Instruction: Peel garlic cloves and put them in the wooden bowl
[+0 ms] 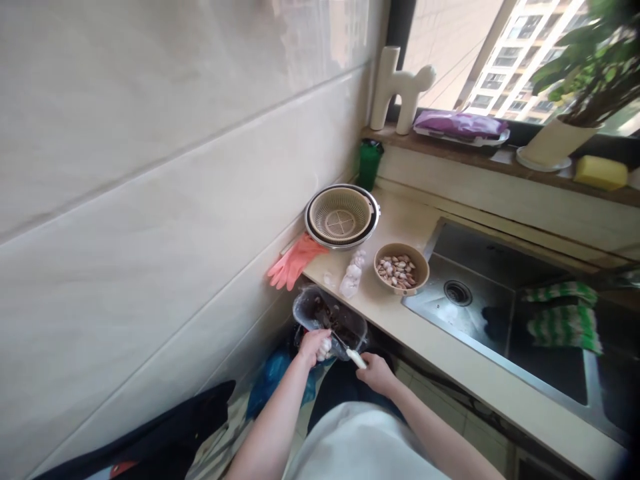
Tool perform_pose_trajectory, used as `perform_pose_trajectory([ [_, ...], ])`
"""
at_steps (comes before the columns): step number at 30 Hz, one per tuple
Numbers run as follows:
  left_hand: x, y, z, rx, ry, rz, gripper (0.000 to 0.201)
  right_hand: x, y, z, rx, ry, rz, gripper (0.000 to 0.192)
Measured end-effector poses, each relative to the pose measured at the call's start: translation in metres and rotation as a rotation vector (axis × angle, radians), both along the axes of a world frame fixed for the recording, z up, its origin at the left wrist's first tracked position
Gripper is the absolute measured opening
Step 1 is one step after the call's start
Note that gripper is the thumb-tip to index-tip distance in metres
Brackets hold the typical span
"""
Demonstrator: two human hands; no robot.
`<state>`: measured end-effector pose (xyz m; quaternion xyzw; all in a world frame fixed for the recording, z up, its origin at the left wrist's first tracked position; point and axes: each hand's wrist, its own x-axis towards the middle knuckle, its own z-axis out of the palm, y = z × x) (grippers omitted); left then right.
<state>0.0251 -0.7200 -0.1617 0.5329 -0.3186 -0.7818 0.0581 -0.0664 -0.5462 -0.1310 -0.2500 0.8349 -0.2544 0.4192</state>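
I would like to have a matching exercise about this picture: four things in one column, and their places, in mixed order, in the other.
Things
1. white-handled tool
2. garlic bulb
3. bowl of cloves
4. pink gloves

Places
A. against the tiled wall
B. in the left hand
C. on the counter, beside the sink
D. in the right hand

Pairs: 1-D, 2-B, 3-C, 4-A

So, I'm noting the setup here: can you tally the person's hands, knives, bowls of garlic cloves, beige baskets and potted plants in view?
Left hand and right hand: 2
Knife: 1
Bowl of garlic cloves: 1
Beige basket: 1
Potted plant: 1
Total: 6
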Motion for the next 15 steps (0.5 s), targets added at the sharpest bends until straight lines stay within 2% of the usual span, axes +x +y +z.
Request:
perform_pose_trajectory([
  [4,0.000,0.001,0.016,0.014,-0.040,-0.021,0.026,-0.009,0.014,0.011,-0.013,0.046,0.034,0.023],
  [7,-0.023,0.001,0.046,-0.001,0.045,-0.044,0.023,-0.024,0.036,0.029,-0.055,0.092,0.055,0.029],
  [9,-0.053,0.001,0.073,-0.048,0.179,-0.102,0.021,-0.037,0.055,0.043,-0.074,0.158,0.057,0.036],
  [12,-0.112,0.004,0.111,-0.161,0.300,-0.229,0.020,-0.060,0.083,0.058,-0.081,0.309,0.038,0.051],
  [15,-0.172,0.010,0.134,-0.241,0.272,-0.302,0.019,-0.087,0.104,0.061,-0.054,0.524,0.031,0.056],
])
